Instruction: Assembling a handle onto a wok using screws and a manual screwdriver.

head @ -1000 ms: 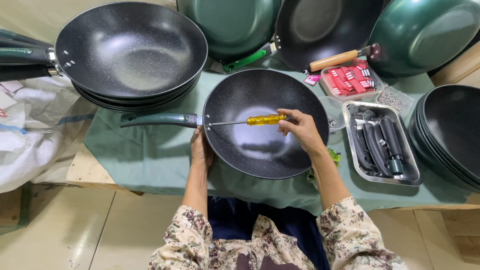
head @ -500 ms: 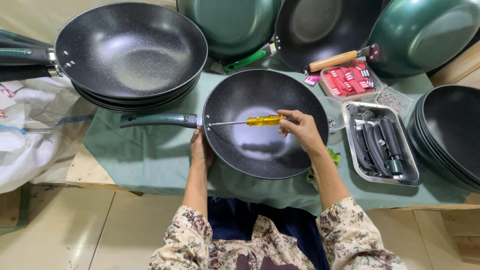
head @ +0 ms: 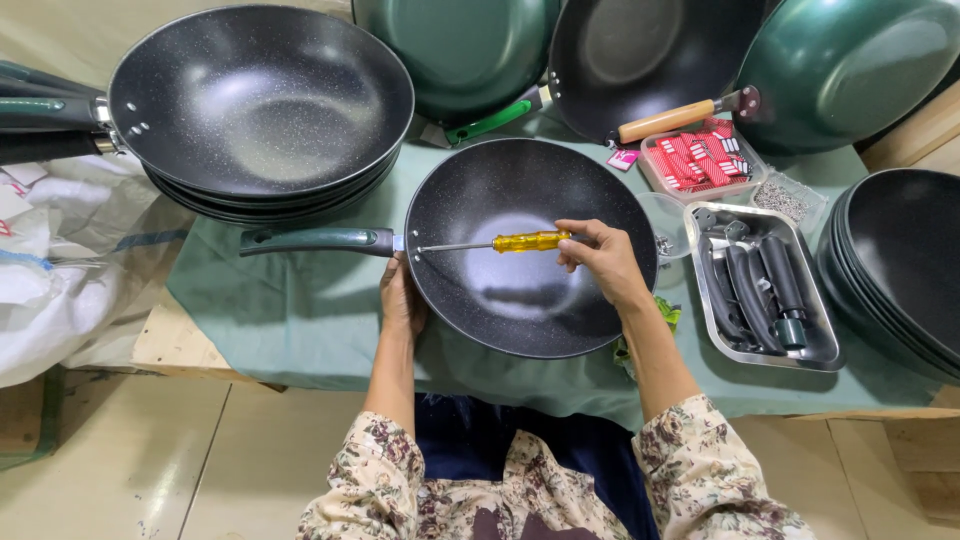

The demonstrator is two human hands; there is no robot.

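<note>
The right hand [head: 600,258] is gripping a screwdriver [head: 495,243] w/ yellow handle; the fingers are closed around the handle end. The metal shaft is pointing to the left, and its tip is sitting at the inner wall of the black wok [head: 530,247], right where the green handle [head: 315,240] is joining the rim. The screwdriver is lying almost level, across the inside of the wok.

The left hand [head: 402,298] is pressing against the outer edge of the wok, just below the handle joint. Its fingers are going under the rim, so I cannot tell if they are curled closed or spread apart.

The wok is resting on the green cloth [head: 290,310] which is covering the table, in the middle, directly in front of the person.

To the left & above, a stack of black woks [head: 260,100] w/ handles is sitting on the cloth. At the back, green-bottomed woks [head: 850,70] are leaning, one w/ a wooden handle [head: 665,121]. On the right, a metal tray [head: 815,355] is holding dark handle parts [head: 745,290]. Behind it, a small clear box of red pieces [head: 700,158] is standing, and just beside that a bag of small screws [head: 785,197]. At the far right, another pile of black woks [head: 905,270] is stacked. A white sack [head: 50,290] is lying at the left of the table.
</note>
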